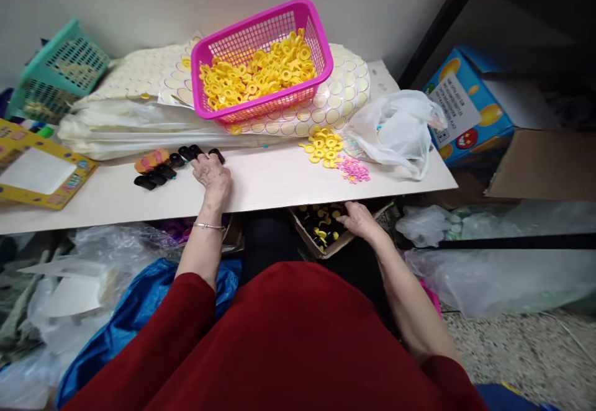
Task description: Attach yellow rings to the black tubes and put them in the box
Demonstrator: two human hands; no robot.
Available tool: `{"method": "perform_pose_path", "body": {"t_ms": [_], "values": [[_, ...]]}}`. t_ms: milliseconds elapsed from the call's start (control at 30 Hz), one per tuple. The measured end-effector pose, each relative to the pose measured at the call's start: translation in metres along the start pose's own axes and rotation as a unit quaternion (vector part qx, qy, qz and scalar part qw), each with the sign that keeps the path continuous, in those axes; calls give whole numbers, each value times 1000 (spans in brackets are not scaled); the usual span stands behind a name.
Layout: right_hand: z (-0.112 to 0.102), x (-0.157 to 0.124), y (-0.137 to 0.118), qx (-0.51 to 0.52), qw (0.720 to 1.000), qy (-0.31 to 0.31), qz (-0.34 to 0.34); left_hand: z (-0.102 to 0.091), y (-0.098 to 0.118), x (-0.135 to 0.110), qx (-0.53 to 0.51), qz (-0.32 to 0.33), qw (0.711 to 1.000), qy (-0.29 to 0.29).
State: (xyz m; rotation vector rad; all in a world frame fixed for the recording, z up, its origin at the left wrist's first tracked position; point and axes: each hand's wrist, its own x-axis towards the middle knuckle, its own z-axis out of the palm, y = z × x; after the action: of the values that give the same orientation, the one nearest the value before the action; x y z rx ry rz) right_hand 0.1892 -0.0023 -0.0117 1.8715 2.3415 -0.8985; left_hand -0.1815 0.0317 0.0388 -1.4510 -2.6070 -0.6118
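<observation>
My left hand (213, 174) rests on the white tabletop, its fingers bent down on a small black plastic piece (216, 155). More black pieces (156, 176) lie in a loose group to its left, beside some orange-pink pieces (153, 160). Below the table's front edge, my right hand (361, 220) lies over the right side of a cardboard box (333, 249) on my lap. Its fingers are apart, with no piece visible in them. Inside the box are many black and yellow round pieces (321, 235).
A pink basket (261, 103) full of yellow ring-shaped pieces stands on bagged sheets behind. Yellow pieces (325, 146), tiny pink pieces (354, 169) and a white plastic bag (395, 131) lie at right. A yellow frame-like carton (77, 181) and a teal basket (69, 66) are at left.
</observation>
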Motion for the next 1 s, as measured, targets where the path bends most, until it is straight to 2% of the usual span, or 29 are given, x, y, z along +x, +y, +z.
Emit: {"method": "perform_pose_path", "body": {"t_ms": [67,100,167,233,267,300,400,500,567,633,733,867,1000], "values": [[-9,-9,6,109,993,-11,-42,4,-7,1,-44,28,998,17],[-14,-12,9,159,986,14,-52,6,-8,1,-69,40,997,19],[-25,-11,17,202,967,150,-42,11,-3,-4,-121,47,992,6],[-35,-3,25,159,940,301,-16,17,12,-14,-168,51,984,-15],[-40,3,29,124,931,343,-5,20,22,-20,-191,57,980,-25],[-43,9,32,93,929,358,2,24,34,-28,-209,71,975,-38],[-49,26,37,22,943,330,18,39,74,-55,-308,166,932,-89],[-47,33,38,-22,950,310,28,55,110,-78,-361,274,884,-114],[-45,35,38,-37,951,305,31,63,127,-90,-383,321,856,-128],[-44,34,38,-51,952,300,35,70,140,-98,-402,342,837,-144],[-46,29,37,-61,955,287,47,78,150,-104,-418,338,826,-172],[-58,26,36,-44,970,233,62,86,152,-104,-402,332,832,-189],[-72,34,41,37,976,192,94,89,152,-104,-406,323,831,-199]]}}
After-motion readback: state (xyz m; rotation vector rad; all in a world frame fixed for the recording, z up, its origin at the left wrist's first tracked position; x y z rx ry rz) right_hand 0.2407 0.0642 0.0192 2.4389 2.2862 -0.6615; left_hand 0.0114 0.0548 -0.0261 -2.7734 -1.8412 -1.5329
